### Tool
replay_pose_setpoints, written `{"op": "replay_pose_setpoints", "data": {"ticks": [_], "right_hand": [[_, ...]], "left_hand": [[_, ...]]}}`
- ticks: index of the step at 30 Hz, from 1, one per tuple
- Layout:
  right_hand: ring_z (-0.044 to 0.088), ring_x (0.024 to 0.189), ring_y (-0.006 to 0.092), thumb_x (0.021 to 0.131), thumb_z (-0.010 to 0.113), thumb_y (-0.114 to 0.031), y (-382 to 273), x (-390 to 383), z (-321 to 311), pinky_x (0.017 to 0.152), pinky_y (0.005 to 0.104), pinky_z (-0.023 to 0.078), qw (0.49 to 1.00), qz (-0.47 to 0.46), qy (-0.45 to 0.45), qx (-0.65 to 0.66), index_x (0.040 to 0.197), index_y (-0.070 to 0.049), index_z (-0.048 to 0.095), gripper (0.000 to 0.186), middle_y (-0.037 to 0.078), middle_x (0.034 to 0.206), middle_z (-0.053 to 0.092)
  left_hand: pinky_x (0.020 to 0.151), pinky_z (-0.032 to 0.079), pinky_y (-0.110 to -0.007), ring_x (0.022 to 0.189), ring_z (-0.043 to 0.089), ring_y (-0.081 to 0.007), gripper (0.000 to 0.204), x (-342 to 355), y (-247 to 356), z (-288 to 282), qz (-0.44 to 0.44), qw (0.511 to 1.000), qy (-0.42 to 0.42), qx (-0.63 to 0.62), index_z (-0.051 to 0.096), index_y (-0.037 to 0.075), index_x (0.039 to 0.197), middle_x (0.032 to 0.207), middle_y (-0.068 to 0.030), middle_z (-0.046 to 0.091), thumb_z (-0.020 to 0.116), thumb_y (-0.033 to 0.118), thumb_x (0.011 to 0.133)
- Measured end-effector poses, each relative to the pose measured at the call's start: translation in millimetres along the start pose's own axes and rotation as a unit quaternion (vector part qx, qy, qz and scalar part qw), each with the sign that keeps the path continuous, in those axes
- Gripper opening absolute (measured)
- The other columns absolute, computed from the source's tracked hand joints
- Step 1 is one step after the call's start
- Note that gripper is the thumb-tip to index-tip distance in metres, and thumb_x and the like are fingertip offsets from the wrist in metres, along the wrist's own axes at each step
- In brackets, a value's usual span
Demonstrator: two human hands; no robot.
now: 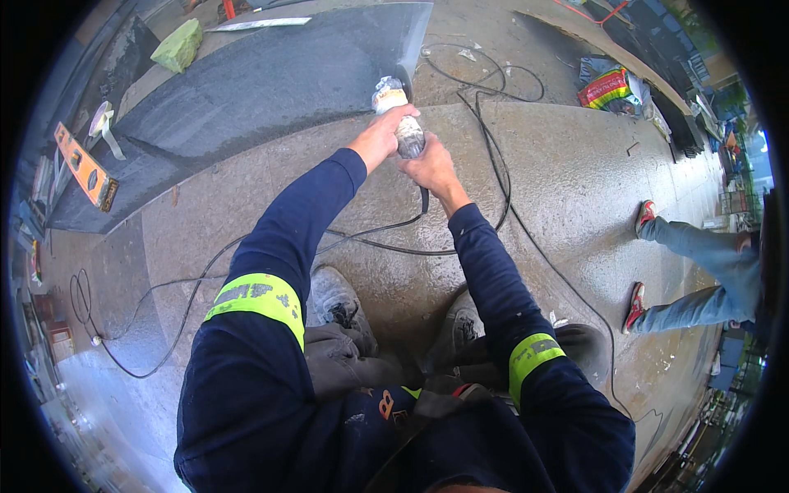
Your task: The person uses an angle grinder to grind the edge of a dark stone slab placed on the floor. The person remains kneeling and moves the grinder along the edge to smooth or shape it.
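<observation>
Both my hands are wrapped round a dusty angle grinder (408, 135). My left hand (380, 134) grips it nearer the head, and my right hand (432, 167) holds the rear of the body. Its head meets the near edge of a large dark grey stone slab (263, 90), close to the slab's right end. The disc is mostly hidden, so I cannot tell whether it touches the stone. A black cord (425, 200) hangs from the tool's rear end below my right hand.
Black cable (503, 177) loops over the wet floor around my feet. An orange spirit level (85, 167), a tape roll (102, 121) and a yellow-green block (177, 47) lie on the left. A colourful bag (606, 90) sits far right; another person's legs (699, 271) stand at right.
</observation>
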State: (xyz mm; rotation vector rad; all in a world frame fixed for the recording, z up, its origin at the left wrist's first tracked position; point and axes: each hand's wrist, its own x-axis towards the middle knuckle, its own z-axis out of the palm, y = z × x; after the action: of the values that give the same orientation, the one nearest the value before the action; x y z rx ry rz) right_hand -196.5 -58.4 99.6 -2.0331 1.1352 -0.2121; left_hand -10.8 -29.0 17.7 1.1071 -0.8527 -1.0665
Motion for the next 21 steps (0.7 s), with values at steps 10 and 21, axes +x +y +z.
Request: {"op": "replay_pose_setpoints", "data": {"ticks": [10, 21], "right_hand": [[0.078, 0.124, 0.0478, 0.078, 0.097, -0.032, 6.3, -0.8, 2.8, 0.107, 0.0527, 0.062, 1.0, -0.024, 0.012, 0.001, 0.14, 0.002, 0.064, 0.078, 0.03, 0.127, 0.081], [0.082, 0.116, 0.0415, 0.077, 0.093, -0.026, 12.2, 22.4, 22.2, 0.1, 0.0485, 0.064, 1.0, -0.022, 0.017, -0.005, 0.136, 0.005, 0.067, 0.072, 0.027, 0.12, 0.083]], "left_hand": [[0.082, 0.065, -0.044, 0.091, 0.076, -0.018, 0.025, 15.3, 32.9, 23.6, -0.253, 0.93, 0.145, -0.222, 0.072, 0.014, 0.124, 0.101, -0.0017, 0.069, 0.083, 0.02, 0.103], [0.105, 0.06, -0.047, 0.117, 0.074, -0.0325, 0.062, -11.2, 22.7, -1.3, 0.061, 0.974, 0.026, 0.218, 0.068, 0.009, 0.14, 0.123, -0.014, 0.073, 0.063, -0.019, 0.085]]}}
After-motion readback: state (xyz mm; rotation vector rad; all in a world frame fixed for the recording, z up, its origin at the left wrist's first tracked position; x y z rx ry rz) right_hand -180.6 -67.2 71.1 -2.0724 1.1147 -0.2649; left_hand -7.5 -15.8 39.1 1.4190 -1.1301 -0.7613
